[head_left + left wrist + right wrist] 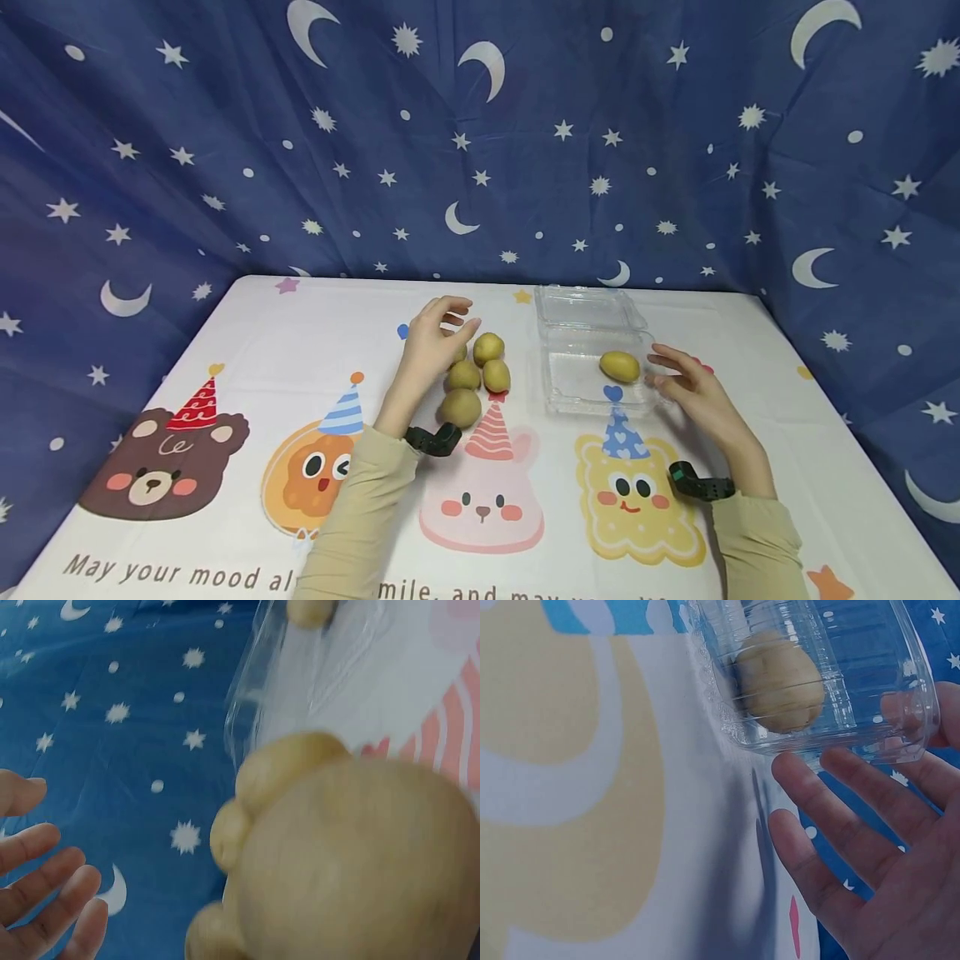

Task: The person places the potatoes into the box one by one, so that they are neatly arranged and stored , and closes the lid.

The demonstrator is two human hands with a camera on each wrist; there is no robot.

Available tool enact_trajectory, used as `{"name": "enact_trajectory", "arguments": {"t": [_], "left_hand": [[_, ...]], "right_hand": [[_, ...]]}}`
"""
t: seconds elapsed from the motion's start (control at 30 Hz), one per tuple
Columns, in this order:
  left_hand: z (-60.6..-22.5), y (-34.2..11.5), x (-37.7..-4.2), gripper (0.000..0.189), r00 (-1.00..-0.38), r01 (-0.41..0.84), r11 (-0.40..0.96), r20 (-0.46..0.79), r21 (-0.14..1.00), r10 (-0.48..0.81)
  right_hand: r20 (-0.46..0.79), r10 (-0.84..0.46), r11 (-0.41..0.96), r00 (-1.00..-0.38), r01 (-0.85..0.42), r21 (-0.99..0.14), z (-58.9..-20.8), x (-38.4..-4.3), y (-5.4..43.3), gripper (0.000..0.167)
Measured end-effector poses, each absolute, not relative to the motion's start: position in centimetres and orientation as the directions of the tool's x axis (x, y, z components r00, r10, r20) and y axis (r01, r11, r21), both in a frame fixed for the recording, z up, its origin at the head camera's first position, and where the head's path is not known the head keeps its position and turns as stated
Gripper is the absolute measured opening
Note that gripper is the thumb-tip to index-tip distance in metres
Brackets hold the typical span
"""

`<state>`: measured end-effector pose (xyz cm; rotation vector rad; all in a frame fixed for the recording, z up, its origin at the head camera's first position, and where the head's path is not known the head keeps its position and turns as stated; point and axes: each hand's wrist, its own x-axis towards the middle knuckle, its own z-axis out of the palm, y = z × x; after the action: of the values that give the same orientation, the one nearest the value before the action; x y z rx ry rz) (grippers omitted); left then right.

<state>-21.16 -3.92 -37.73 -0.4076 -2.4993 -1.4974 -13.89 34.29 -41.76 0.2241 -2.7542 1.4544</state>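
Observation:
My left hand (433, 337) hovers beside a group of small yellow-brown potatoes (462, 376), its fingers loosely bent and holding nothing. In the left wrist view its fingertips (56, 889) are apart from the potatoes, and the nearest potato (360, 859) fills much of the picture. One potato (619, 367) lies inside a clear plastic clamshell box (570, 392), whose lid (585, 308) is folded back. At the box's right wall is my right hand (697, 396), fingers extended and spread. The right wrist view shows its fingertips (789, 766) at the plastic; firm contact is hard to judge.
Under everything lies a white tablecloth (225, 558) printed with cartoon figures and lettering. A blue curtain (540, 167) with moons and stars hangs behind the table. Dark bands (433, 439) circle both wrists.

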Motion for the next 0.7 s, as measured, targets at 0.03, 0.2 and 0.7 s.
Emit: {"name": "enact_trajectory", "arguments": {"t": [0.03,0.2,0.7], "left_hand": [[-37.8,-4.3,-21.2,0.029,-0.944,0.329,0.447,0.306,0.832,0.125],[-38.4,-5.5,-21.9,0.029,-0.948,0.311,0.447,0.305,0.839,0.087],[-42.2,-7.6,-22.9,0.039,-0.988,0.153,0.452,0.122,0.879,0.097]], "right_hand": [[0.080,-0.116,0.558,-0.990,-0.132,-0.819,-41.8,-13.9,34.3,0.054],[0.072,-0.110,0.568,-0.991,-0.122,-0.814,-41.8,-14.0,34.2,0.053],[0.087,-0.120,0.555,-0.989,-0.140,-0.820,-41.9,-13.9,34.3,0.054]]}}
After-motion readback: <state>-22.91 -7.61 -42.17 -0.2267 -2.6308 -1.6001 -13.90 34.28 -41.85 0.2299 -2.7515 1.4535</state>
